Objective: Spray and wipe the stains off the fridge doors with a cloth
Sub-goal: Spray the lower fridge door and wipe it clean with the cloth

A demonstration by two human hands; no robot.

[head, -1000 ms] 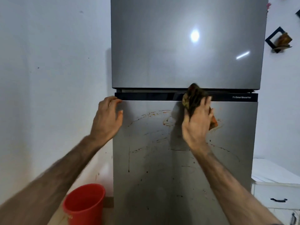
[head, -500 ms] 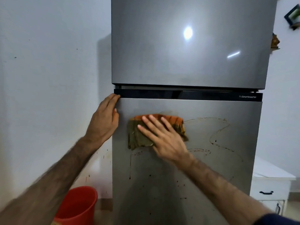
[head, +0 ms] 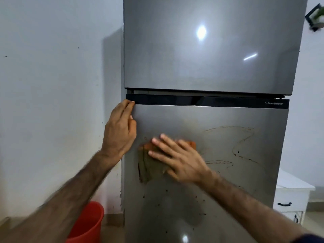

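Observation:
A tall grey fridge fills the view, its upper door (head: 210,50) looking clean. The lower door (head: 219,199) carries thin brown stain lines (head: 243,146) on its right half and dark specks lower down. My right hand (head: 178,160) presses an orange-and-olive cloth (head: 147,165) flat against the left part of the lower door, fingers spread and straight. My left hand (head: 121,130) rests on the top-left corner edge of that door, fingers reaching up to the black strip (head: 210,101) between the doors. No spray bottle is in view.
A red bucket (head: 87,225) stands on the floor at the fridge's lower left, by the white wall. A white cabinet (head: 291,199) with black handles stands to the right. A small black wall shelf (head: 315,16) hangs at the upper right.
My right hand swept the cloth from under the black strip leftwards, then a little further down the lower door. The stains near the top middle are gone. My left hand stayed on the door's corner.

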